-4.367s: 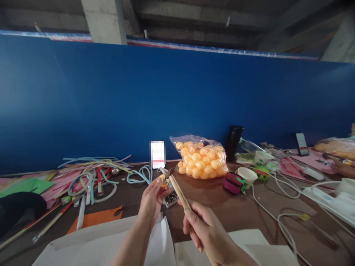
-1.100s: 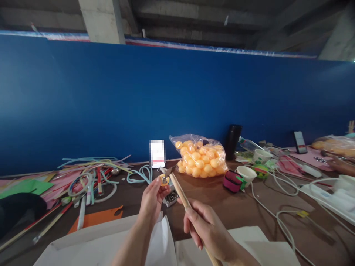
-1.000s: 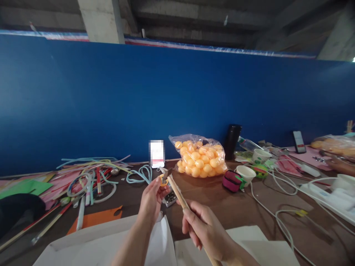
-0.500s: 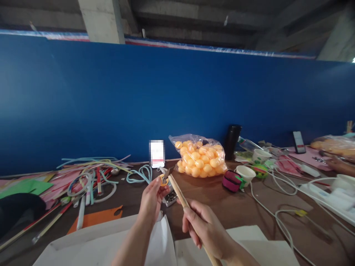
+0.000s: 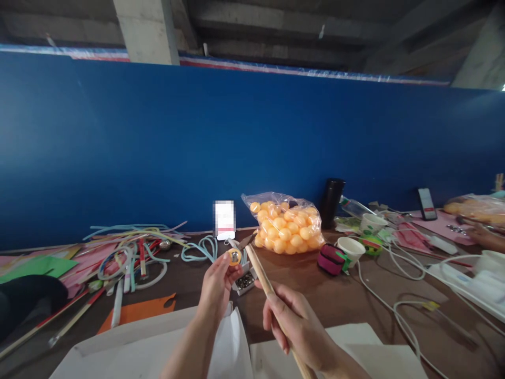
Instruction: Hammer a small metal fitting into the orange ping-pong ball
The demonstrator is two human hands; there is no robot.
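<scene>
Between the thumb and fingers of my left hand (image 5: 219,281) is a small round orange piece (image 5: 235,257) with a ring-like rim and a silvery middle, possibly an opened plastic ball. My right hand (image 5: 294,318) is wrapped round a long wooden handle (image 5: 262,271), which slants up to the left. A dark, pointed metal part (image 5: 247,240) shows at the handle's far end; the tool's exact kind is unclear. The handle's tip is just right of the orange piece, apart from it. Below lies a small open box (image 5: 244,282) of shiny little metal parts.
A clear bag of orange balls (image 5: 288,226) stands behind, near a lit phone (image 5: 224,218). Tubes and sticks (image 5: 134,258) clutter the left. A purple pouch (image 5: 330,259), paper cups (image 5: 350,250) and white cables (image 5: 406,321) lie right. White paper (image 5: 158,342) covers the front.
The wooden-handled tool has moved a little right, away from the orange piece; its dark end no longer overlaps it. My left hand keeps its pinch. The view has shifted slightly.
</scene>
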